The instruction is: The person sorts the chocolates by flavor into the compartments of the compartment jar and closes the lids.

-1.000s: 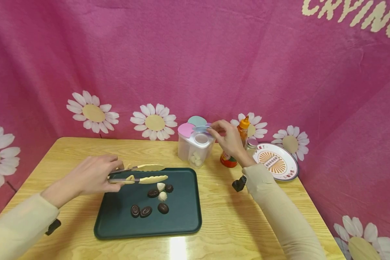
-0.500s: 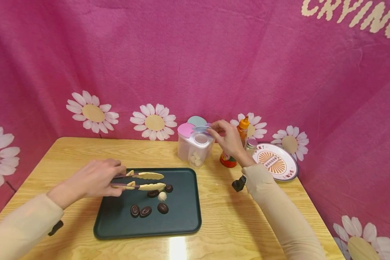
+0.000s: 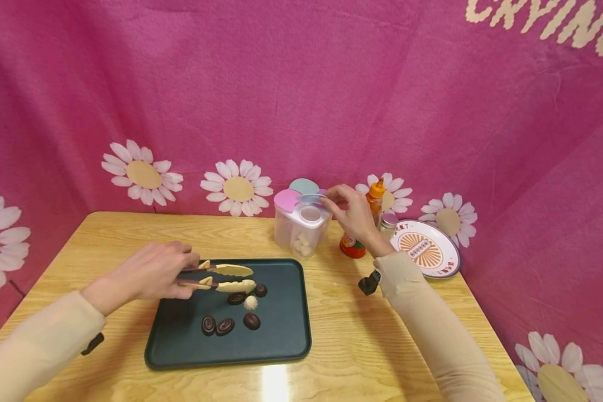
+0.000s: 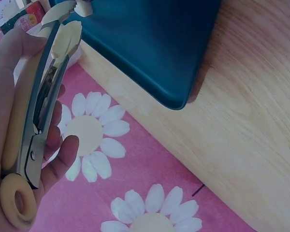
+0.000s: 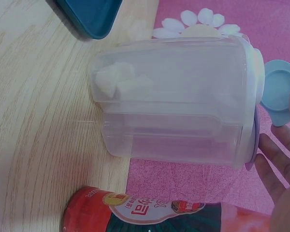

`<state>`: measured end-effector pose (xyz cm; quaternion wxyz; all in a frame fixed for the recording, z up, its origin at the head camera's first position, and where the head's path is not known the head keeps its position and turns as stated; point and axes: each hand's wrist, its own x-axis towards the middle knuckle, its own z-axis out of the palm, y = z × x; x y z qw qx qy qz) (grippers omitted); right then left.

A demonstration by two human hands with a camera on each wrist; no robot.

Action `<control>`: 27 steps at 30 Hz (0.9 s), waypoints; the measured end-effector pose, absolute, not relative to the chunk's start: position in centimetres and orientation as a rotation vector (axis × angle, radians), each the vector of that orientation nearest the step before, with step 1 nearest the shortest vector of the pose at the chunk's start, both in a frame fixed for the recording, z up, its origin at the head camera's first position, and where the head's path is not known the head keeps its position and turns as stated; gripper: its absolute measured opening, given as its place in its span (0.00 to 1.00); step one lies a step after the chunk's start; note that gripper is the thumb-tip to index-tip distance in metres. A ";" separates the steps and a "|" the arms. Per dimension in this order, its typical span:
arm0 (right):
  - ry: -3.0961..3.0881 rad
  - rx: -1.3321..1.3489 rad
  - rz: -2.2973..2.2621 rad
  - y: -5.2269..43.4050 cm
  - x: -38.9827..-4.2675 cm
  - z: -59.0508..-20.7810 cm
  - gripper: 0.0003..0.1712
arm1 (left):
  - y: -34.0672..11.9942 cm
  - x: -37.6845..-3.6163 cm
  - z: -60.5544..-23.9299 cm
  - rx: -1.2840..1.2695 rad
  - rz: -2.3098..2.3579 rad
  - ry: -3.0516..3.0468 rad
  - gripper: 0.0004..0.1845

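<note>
left hand (image 3: 148,274) grips tongs (image 3: 221,277), tips nearly closed over white candy (image 3: 244,286) on green tray (image 3: 286,335), low angle to pinch cleanly. right hand (image 3: 352,215) pinches blue lid flap (image 3: 311,198) of clear compartment container (image 3: 301,231), holding it up so opening is clear. sauce bottle (image 3: 364,223) just beside on table (image 3: 382,346).

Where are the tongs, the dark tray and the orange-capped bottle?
tongs (image 3: 231,271): head view, upper blade near its tip.
dark tray (image 3: 286,329): head view, bare floor near the right rim.
orange-capped bottle (image 3: 377,188): head view, its orange cap.
</note>
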<state>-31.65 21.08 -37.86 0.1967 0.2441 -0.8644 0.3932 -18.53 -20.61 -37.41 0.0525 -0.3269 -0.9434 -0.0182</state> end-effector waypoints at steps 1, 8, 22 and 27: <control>-2.422 0.684 1.097 21.1 -31.7 -37.9 0.10 | -20.6 -18.6 -37.4 -0.986 -0.050 -2.874 0.18; -2.433 0.673 1.084 21.0 -31.8 -38.0 0.10 | -20.9 -18.8 -37.5 -0.964 -0.063 -2.885 0.18; -2.423 0.679 1.086 21.0 -31.8 -37.9 0.10 | -21.2 -18.7 -38.2 -0.958 -0.062 -2.907 0.18; -2.419 0.674 1.090 21.1 -31.7 -38.0 0.11 | -21.2 -18.8 -38.7 -0.960 -0.083 -2.911 0.17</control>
